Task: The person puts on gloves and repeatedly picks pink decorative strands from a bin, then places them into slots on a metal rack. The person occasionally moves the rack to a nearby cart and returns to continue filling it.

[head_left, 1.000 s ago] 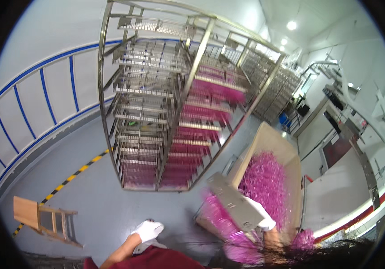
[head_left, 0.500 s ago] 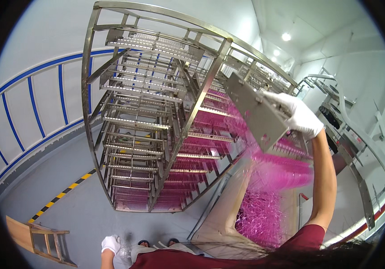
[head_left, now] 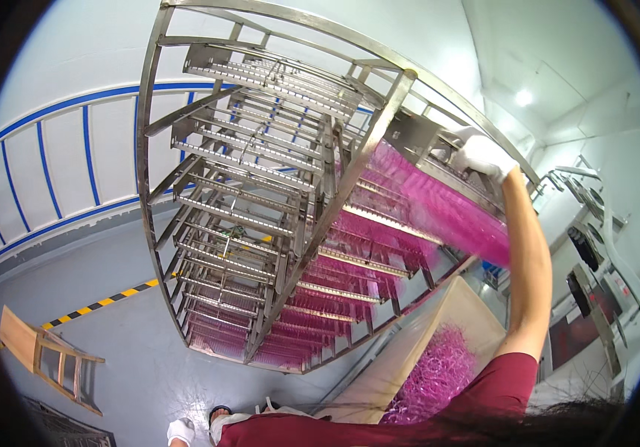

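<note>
While the right hand point(head_left: 484, 155) reaches high, a metal bar hung with pink pieces point(head_left: 447, 201) goes onto the upper rails of the tall steel rack point(head_left: 275, 223).

Compared with a moment ago, when that bar was carried in mid-air in front of the rack, it now sits far up at the rack's right side, with the white-gloved grip clenched on its metal end and the pink strands hanging below it in a blurred curtain. That suggests the loading of this one bar is nearly finished, though whether it rests fully on the rails I cannot tell. Lower tiers already carry rows of pink pieces. Below, the cardboard box point(head_left: 379, 372) holds a loose pink heap. The left hand point(head_left: 181, 430), also gloved, hangs low at the frame's bottom edge, holding nothing visible; its grip is too small to judge.
</note>
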Tool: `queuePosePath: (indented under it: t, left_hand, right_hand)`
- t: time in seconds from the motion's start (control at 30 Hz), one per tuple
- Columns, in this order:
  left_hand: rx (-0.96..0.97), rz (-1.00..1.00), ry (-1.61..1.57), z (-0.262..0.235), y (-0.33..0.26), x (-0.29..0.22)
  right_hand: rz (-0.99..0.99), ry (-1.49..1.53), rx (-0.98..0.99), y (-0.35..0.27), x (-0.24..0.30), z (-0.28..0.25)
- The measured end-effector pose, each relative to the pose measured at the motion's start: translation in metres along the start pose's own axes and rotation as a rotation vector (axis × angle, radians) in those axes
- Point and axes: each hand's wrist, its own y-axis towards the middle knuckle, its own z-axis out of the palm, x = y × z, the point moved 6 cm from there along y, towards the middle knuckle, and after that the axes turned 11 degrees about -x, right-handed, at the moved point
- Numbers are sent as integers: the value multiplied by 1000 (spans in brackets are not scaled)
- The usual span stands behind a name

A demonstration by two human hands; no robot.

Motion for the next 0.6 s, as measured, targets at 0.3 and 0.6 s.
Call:
queuePosePath:
  t: [0.3, 0.6]
  left_hand:
    - [-563, 39, 661, -13, -58, -13]
    - [208, 371, 352, -165, 40, -128]
  right_hand:
    - [-766, -167, -1017, -132, 75, 51]
    - [437, 47, -24, -473, -43, 419]
